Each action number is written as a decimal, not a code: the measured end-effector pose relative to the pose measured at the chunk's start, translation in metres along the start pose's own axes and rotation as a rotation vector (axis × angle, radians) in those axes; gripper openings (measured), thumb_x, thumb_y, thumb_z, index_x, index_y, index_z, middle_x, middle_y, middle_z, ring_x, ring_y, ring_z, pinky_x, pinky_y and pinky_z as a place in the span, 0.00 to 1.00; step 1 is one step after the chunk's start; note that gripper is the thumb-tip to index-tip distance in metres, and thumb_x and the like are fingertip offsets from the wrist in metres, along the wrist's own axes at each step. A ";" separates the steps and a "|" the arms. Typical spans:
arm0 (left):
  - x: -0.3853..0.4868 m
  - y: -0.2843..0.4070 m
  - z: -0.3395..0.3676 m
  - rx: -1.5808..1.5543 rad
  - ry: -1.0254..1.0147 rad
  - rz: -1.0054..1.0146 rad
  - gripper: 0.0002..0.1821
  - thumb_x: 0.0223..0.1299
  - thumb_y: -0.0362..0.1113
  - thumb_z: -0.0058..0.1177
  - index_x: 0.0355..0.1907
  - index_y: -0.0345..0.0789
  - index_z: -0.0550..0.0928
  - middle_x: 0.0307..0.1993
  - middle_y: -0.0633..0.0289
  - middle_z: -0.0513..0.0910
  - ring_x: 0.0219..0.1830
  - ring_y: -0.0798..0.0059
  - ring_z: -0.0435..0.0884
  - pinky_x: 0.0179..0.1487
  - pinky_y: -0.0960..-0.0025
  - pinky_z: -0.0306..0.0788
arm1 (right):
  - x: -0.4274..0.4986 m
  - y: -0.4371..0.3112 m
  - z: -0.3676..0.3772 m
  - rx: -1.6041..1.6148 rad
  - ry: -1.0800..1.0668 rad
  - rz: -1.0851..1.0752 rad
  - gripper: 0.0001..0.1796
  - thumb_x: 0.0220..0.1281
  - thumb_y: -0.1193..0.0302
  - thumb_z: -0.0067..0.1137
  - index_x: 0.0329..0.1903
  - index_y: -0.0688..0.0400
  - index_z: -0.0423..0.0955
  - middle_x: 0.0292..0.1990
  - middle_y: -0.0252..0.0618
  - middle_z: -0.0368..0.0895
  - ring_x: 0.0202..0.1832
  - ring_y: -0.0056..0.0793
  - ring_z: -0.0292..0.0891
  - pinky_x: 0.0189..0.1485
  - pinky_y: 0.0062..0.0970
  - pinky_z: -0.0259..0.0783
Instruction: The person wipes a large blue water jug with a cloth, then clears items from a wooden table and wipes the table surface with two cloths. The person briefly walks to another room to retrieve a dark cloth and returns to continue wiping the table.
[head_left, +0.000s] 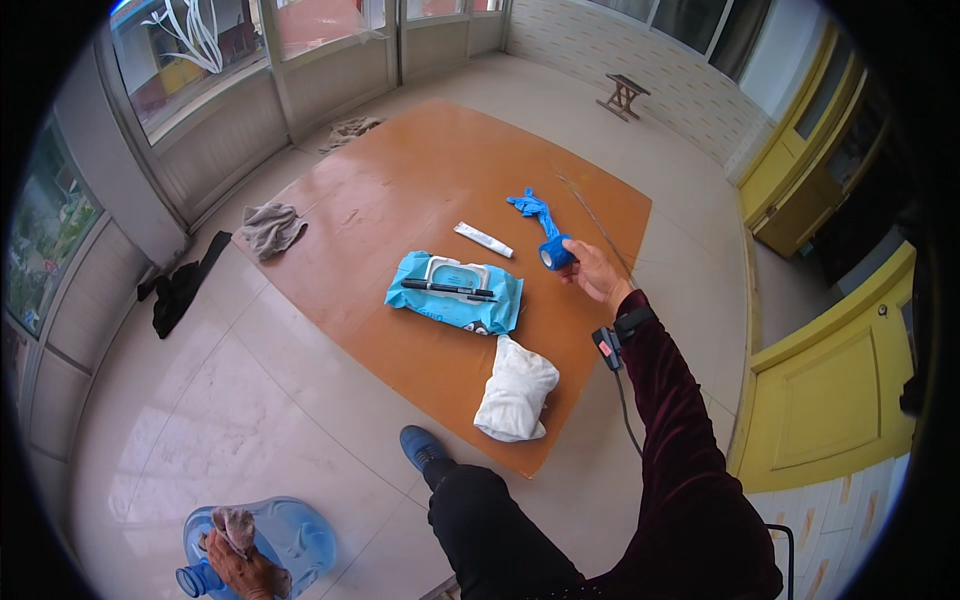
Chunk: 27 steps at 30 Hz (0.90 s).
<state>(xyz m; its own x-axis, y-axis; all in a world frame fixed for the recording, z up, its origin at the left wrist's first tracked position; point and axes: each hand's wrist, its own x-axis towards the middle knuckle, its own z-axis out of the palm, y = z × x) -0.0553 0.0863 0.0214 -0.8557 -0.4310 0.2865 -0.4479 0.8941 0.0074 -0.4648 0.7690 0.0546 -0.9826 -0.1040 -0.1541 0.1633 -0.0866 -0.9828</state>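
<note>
My right hand (592, 271) holds a roll of blue tape or wrap (556, 253) between thumb and fingers over the orange-brown board (360, 217). Behind the roll lies a crumpled blue piece, possibly a glove (536, 208); whether the two are joined I cannot tell. To the left is a white squeeze tube (484, 240) with writing. A light-blue wet-wipes pack (454, 319) carries black pens (448, 288) on its lid. Closer to me sits a folded white cloth (517, 390). At lower left, my left hand (236, 566) grips a brownish cloth (235, 527) against a blue plastic water jug (300, 536).
A grey rag (271, 229) lies at the board's left corner, another rag (351, 132) beyond its far-left edge. Black cloth (187, 289) is on the tiled floor (225, 390). A small wooden stool (622, 96) stands far back. Yellow doors (825, 375) are at right.
</note>
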 end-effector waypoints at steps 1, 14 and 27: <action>0.000 0.000 0.000 0.000 0.002 0.001 0.30 0.56 0.39 0.57 0.62 0.33 0.71 0.61 0.44 0.73 0.66 0.43 0.67 0.69 0.47 0.59 | -0.002 0.000 -0.001 -0.035 0.012 -0.017 0.23 0.68 0.50 0.57 0.50 0.57 0.71 0.39 0.35 0.80 0.36 0.22 0.79 0.38 0.23 0.75; 0.000 0.004 -0.005 0.018 0.001 0.021 0.30 0.57 0.42 0.57 0.62 0.33 0.72 0.59 0.44 0.74 0.64 0.41 0.69 0.66 0.46 0.61 | -0.022 0.004 -0.007 -0.309 0.009 -0.135 0.27 0.61 0.69 0.62 0.63 0.54 0.68 0.48 0.36 0.77 0.47 0.26 0.76 0.47 0.27 0.75; -0.001 0.000 -0.004 0.043 -0.008 0.045 0.31 0.58 0.45 0.58 0.62 0.34 0.72 0.58 0.43 0.75 0.62 0.40 0.71 0.64 0.45 0.64 | -0.006 0.003 -0.065 -1.253 0.510 -0.293 0.33 0.53 0.69 0.67 0.64 0.56 0.70 0.52 0.52 0.75 0.55 0.53 0.73 0.59 0.40 0.70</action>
<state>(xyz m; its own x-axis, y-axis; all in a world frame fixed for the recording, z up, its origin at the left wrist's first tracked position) -0.0533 0.0871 0.0246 -0.8774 -0.3912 0.2778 -0.4190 0.9068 -0.0464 -0.4645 0.8337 0.0456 -0.9347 0.1568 0.3189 0.0259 0.9251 -0.3789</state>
